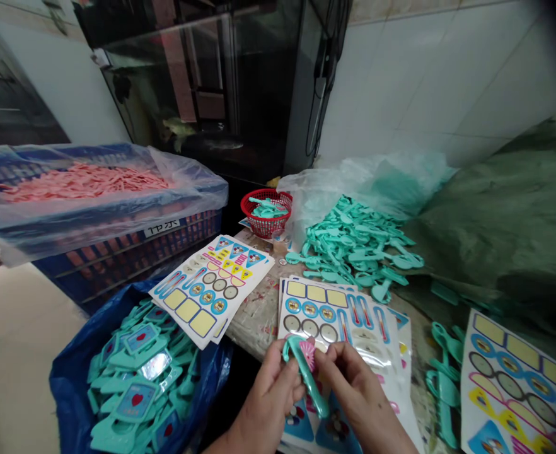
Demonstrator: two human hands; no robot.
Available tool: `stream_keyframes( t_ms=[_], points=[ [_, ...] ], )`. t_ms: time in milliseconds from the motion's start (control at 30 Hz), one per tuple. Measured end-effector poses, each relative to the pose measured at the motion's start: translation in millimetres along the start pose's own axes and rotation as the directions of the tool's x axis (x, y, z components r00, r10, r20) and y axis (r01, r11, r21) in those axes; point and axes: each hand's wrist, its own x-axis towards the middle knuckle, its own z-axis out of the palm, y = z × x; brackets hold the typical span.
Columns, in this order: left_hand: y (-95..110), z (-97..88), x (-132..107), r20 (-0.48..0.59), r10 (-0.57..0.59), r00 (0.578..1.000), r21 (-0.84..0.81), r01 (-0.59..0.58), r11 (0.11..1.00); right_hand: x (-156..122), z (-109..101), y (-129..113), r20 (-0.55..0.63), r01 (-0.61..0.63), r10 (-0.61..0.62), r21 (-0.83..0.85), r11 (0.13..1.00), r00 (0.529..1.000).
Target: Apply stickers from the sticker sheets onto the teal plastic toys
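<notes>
Over the counter [254,321] and its sticker sheets [316,315], my left hand [263,403] and right hand [360,397] hold a teal plastic toy piece [309,384] between them. My fingers [326,360] are closed on it, with a pink frilled disc [307,354] at its upper end, pressed against the teal. To my left, a blue bag [65,384] holds stickered teal pieces [139,372]. Ahead, loose teal pieces [353,246] lie near a red basket [266,214].

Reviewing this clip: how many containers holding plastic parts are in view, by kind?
Red plastic basket: 1
Blue plastic crate: 1
Blue plastic bag: 1
Total: 3
</notes>
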Motion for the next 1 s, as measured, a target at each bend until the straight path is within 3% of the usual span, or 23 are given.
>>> stream_keyframes(
  t_ms=[100,233,633,900,1000],
  points=[
    [1.5,1.7,-2.7,-0.033,0.005,0.999,0.098,-0.001,0.995,-0.1,0.3,0.8,-0.008,0.023,-0.024,-0.037,0.999,1.0],
    [2.0,0.3,-3.7,0.001,0.034,0.999,0.151,-0.034,0.988,0.3,3.5,0.3,-0.001,0.028,-0.028,0.001,1.0,1.0],
    [4.5,5.1,-6.6,-0.015,0.048,0.999,0.108,-0.046,0.993,-1.2,7.7,-6.7,-0.063,0.036,-0.03,0.087,0.996,0.998],
    [5.4,5.5,-8.1,-0.004,0.048,0.999,0.064,-0.048,0.997,-1.2,10.0,-8.6,-0.052,0.052,-0.051,0.019,0.998,0.997],
    [8.3,5.7,-9.3,0.02,0.059,0.998,0.148,-0.062,0.987,-2.0,8.0,-8.9,-0.067,0.083,-0.091,-0.115,0.99,0.994]
  ],
)
